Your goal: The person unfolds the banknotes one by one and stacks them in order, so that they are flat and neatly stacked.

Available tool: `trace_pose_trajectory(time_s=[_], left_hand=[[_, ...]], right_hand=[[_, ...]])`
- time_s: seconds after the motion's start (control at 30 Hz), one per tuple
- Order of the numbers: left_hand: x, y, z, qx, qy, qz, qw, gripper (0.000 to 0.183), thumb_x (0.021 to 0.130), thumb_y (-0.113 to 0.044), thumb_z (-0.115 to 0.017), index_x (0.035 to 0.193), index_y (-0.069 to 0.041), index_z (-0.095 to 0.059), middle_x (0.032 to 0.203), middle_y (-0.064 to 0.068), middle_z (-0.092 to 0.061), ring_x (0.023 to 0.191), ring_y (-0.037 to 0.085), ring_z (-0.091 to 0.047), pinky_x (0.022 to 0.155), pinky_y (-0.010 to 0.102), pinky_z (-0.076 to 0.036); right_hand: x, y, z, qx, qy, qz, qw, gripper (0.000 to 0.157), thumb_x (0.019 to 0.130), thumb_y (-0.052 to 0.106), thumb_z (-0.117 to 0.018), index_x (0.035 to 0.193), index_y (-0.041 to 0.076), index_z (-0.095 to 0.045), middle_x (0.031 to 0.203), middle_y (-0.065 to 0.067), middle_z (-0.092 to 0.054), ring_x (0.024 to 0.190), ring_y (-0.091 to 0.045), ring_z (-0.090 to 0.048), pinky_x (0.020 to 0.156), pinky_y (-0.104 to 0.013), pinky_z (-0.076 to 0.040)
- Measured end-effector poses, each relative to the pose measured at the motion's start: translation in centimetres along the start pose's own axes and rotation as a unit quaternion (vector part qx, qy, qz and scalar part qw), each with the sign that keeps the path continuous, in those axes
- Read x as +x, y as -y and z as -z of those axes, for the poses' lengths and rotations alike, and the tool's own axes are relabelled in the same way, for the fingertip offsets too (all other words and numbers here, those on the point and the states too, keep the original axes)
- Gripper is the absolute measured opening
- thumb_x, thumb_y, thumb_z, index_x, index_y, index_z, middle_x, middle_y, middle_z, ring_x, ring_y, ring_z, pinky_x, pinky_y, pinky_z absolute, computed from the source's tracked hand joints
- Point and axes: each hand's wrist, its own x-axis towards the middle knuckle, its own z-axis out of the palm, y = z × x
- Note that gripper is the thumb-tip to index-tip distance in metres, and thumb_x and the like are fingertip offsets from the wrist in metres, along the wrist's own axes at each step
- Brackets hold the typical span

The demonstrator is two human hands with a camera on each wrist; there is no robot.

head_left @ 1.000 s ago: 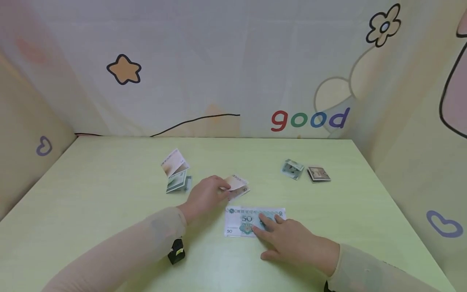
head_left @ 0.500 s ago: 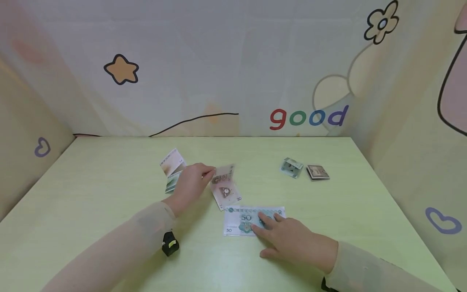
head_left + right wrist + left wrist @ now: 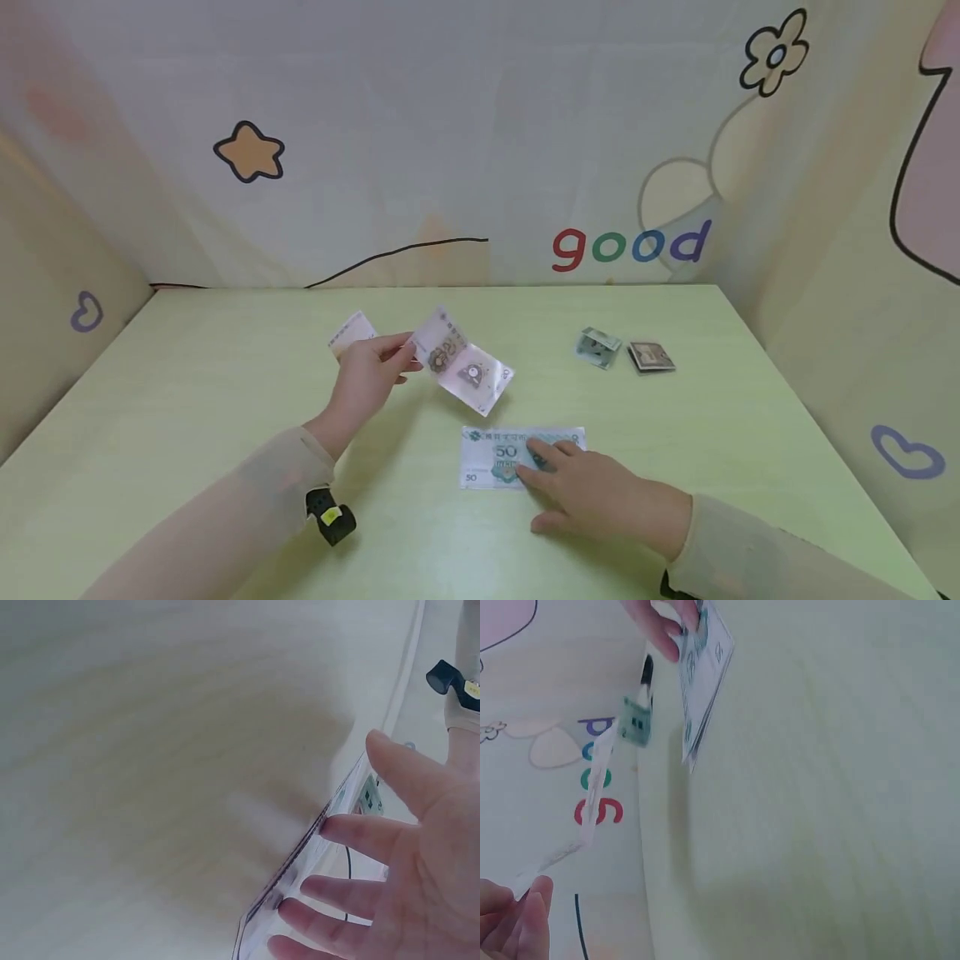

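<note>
In the head view, my left hand point(image 3: 363, 379) pinches a pinkish-brown banknote point(image 3: 474, 375) by its left end, between thumb and fingers. The note hangs above the table, bent along a crease in the middle. In the left wrist view, the left hand's fingertips point(image 3: 538, 892) hold the same note's end. My right hand point(image 3: 607, 496) rests with spread, straight fingers on a green 50 banknote point(image 3: 480, 460) lying flat. At the right wrist view's edge, more than one layer of notes point(image 3: 281, 881) shows under those fingers.
A folded green banknote point(image 3: 597, 350) and a folded brown banknote point(image 3: 652, 357) lie at the back right. Behind the left hand, a pinkish banknote point(image 3: 352, 332) is partly hidden. A printed curtain wall point(image 3: 420, 150) stands along the table's back edge.
My left hand has lifted the pinkish-brown banknote off the table and drawn it leftward and back, and the note has opened out from its fold. The right hand stays in place.
</note>
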Motion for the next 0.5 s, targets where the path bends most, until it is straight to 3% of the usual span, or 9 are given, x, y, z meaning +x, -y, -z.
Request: trace_pose_trajectory(time_s=[0.17,0.3,0.5], left_hand=[[-0.9,-0.1,-0.5,-0.055,0.015,0.051,0.9971,0.033,0.094,-0.013,-0.056,0.124,0.001,-0.058,0.109,0.017,-0.065,0.09,0.026,-0.066,0.074,0.033,-0.054],[-1.6,-0.3,-0.8,-0.077,0.021,0.059,0.9951,0.034,0.094,-0.012,-0.056,0.124,0.003,-0.057,0.112,0.018,-0.064,0.086,0.019,-0.067,0.071,0.029,-0.054],[-2.2,-0.4,-1.1,-0.093,0.026,0.059,0.9936,0.032,0.094,-0.011,-0.056,0.122,0.003,-0.058,0.111,0.017,-0.064,0.085,0.018,-0.068,0.069,0.027,-0.054]], right_hand=[[0.0,0.1,0.1,0.004,-0.003,0.01,1.0,0.063,0.087,0.053,-0.054,0.136,0.013,-0.05,0.144,-0.016,-0.037,0.127,-0.036,-0.039,0.097,-0.047,-0.04],[0.1,-0.1,0.0,0.007,-0.015,0.018,1.0,0.065,0.087,0.054,-0.053,0.135,0.011,-0.05,0.143,-0.016,-0.037,0.126,-0.036,-0.04,0.097,-0.046,-0.041],[0.2,-0.4,-0.3,0.028,-0.038,0.026,0.999,0.067,0.087,0.054,-0.054,0.134,0.007,-0.049,0.144,-0.017,-0.035,0.126,-0.036,-0.039,0.095,-0.047,-0.042]])
